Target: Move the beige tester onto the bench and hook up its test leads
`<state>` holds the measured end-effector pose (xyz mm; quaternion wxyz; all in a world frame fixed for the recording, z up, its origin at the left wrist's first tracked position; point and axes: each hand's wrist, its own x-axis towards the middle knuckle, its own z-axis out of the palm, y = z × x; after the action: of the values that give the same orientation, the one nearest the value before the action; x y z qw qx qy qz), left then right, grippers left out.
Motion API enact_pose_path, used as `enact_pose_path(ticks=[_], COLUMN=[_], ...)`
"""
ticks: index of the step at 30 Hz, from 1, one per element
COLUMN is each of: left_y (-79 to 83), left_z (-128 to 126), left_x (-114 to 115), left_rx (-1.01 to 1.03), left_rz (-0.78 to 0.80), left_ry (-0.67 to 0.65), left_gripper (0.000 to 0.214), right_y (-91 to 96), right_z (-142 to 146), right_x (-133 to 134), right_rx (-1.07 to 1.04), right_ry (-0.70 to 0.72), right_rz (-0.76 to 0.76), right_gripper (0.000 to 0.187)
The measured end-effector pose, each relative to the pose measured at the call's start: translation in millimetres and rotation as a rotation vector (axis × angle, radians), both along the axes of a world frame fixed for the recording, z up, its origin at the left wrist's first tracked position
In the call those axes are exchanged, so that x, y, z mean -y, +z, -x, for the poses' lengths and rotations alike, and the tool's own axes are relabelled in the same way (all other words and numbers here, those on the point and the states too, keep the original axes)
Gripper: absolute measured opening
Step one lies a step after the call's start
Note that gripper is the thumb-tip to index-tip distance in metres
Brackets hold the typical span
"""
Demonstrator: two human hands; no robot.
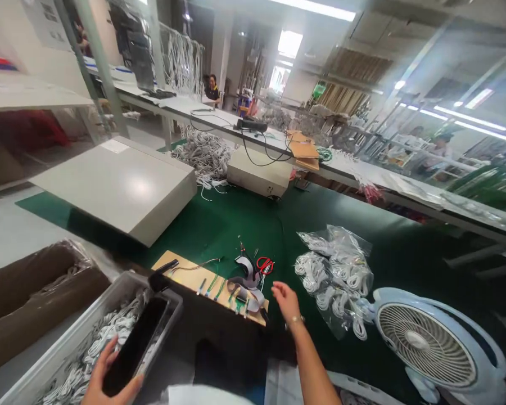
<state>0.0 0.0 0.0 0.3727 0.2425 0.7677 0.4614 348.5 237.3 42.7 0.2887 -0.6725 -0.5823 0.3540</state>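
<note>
My left hand has its fingers and thumb on either side of the lower end of a long, flat black object; its exact kind does not show. That black object lies over the corner of a white plastic bin full of bundled white cables. My right hand hovers over the green mat, fingers loosely bent and apart, with nothing in them. Left of it is a wooden board carrying short wires, small connectors and grey ribbon cable. Red-handled scissors lie just beyond the board.
Bagged white cable coils lie right of my right hand, beside a light-blue fan. A large beige box stands at the left and a smaller one at the back. A cable heap lies between them. A person sits far back.
</note>
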Motion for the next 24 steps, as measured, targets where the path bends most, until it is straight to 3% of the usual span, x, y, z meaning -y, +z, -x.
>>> enact_pose_path(ticks=[2, 4, 8, 11, 14, 16, 18, 20, 22, 24], left_y=[14.8, 28.7, 48.3, 57.6, 58.8, 58.5, 63.0, 72.2, 78.9, 75.2], left_z=[3, 7, 21, 22, 0, -28, -61, -88, -101, -100], left_x=[-42, -81, -144, -182, -226, -256, -278, -289, -293, -297], left_rx=[-0.14, -0.237, -0.473, -0.507, -0.319, -0.175, -0.071, -0.003, 0.02, 0.025], left_rz=[0.056, 0.087, -0.015, -0.121, -0.169, -0.202, -0.233, -0.28, -0.342, -0.364], left_ry=[0.016, 0.025, -0.078, -0.225, -0.33, -0.444, -0.63, -0.863, -0.997, -0.986], left_gripper=[0.086, 0.085, 0.079, 0.073, 0.073, 0.08, 0.083, 0.083, 0.08, 0.068], right_y=[-6.7, -10.7, 4.4, 20.7, 23.4, 19.4, 16.0, 18.1, 28.2, 45.2], right_z=[-10, -12, 0, 29, 74, 100, 117, 121, 99, 48], right_x=[-60, -99, -137, -155, -144, -114, -80, -62, -63, -70], right_rx=[0.085, 0.143, 0.151, 0.063, -0.134, -0.52, -0.626, -0.622, -0.564, -0.449], right_ry=[-0.046, -0.047, 0.037, 0.156, 0.343, 0.479, 0.345, 0.074, -0.131, -0.233], right_rz=[0.009, 0.038, 0.08, 0.116, 0.188, 0.306, 0.336, 0.286, 0.187, 0.114], right_gripper=[0.017, 0.014, 0.012, 0.027, 0.035, 0.047, 0.043, 0.038, 0.041, 0.045])
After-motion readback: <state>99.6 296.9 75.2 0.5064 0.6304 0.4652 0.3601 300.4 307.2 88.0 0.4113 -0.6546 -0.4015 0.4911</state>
